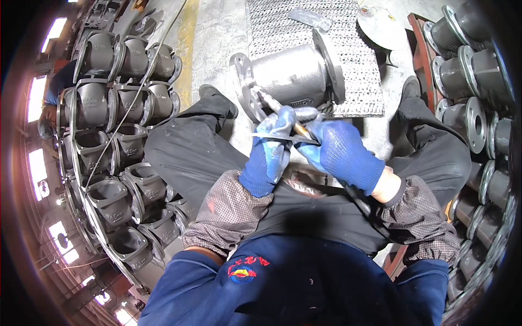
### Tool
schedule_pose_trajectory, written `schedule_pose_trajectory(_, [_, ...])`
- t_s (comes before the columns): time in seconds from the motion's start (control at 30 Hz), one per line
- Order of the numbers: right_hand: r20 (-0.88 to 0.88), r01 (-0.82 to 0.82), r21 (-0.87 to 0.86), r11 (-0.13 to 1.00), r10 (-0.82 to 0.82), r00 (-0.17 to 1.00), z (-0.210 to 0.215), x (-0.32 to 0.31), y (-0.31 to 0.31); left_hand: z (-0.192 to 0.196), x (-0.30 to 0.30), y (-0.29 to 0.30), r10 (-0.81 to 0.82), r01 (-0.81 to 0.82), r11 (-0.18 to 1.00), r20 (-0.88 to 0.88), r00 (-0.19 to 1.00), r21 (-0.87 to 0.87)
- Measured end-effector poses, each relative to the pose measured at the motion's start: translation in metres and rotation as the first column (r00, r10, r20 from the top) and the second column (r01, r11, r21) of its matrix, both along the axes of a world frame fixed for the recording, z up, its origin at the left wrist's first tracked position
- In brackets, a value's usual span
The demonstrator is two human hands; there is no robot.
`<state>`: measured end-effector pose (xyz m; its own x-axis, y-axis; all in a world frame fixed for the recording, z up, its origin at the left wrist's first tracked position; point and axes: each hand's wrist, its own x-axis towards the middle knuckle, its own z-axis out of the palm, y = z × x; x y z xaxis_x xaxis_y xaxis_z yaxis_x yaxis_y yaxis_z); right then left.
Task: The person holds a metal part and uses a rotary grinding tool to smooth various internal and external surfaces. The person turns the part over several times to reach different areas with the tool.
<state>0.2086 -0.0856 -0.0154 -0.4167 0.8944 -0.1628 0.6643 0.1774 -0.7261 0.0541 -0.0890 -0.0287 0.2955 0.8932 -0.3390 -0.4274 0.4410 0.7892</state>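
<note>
A grey cast-metal pipe body [288, 76] with a round flange at each end lies on its side in front of me, between my feet. My left hand [269, 152], in a blue glove, is closed round the front of a slim tool [300, 129] with a brass-coloured section, which looks like an air grinder. Its narrow tip meets the inner side of the casting's left flange. Behind it, my right hand [345, 148] is wrapped round the tool's rear, mostly hiding it. A thin flat grey bar [277, 137] crosses between both gloves. From under my right wrist runs a black hose [356, 204].
A patterned metal plate [364, 87] lies under the casting, with a grey block [310, 18] on it. Beyond stands a round disc [383, 28]. Stacked grey castings fill the left [114, 204] and right [454, 76] sides. A person's gloved hand [45, 129] shows at far left.
</note>
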Motion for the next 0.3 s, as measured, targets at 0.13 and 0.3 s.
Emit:
schedule_pose_trajectory(0.13, [-0.339, -0.047, -0.202, 0.978, -0.025, 0.941, -0.012, 0.024, -0.01, -0.013, -0.01, -0.016, -0.263, 0.238, 0.959, -0.164, 0.951, -0.153])
schedule_pose_trajectory(0.3, [-0.422, 0.188, -0.714, 0.674, -0.629, 0.653, -0.001, 0.049, 0.029, 0.008, -0.043, -0.021, -0.413, 0.507, 0.858, -0.704, 0.578, -0.087])
